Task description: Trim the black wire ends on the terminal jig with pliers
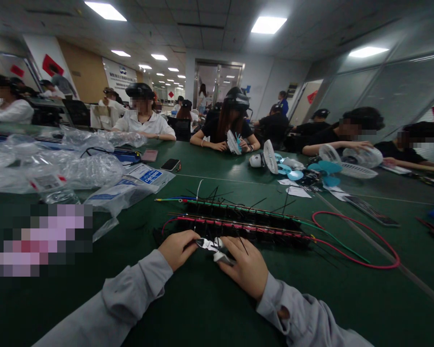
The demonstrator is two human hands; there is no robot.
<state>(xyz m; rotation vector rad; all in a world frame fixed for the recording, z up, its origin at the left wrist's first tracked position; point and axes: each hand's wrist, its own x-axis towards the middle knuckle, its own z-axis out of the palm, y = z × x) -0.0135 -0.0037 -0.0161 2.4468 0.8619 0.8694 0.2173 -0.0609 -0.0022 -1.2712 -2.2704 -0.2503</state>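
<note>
My right hand is wrapped round the pale handles of a pair of cutting pliers, whose jaws point left. At the jaws, my left hand has its thumb and fingers pressed together; whatever is between them is too small to make out. Just beyond both hands lie two long black racks with wires along them: the nearer one carries a red wire, the farther one a green wire. Thin black cable ties stick out of the racks at many angles.
Plastic bags and clear wrapping lie at the left, near a phone. A red cable loop extends right. Fan parts sit farther back. Several people sit across the green table.
</note>
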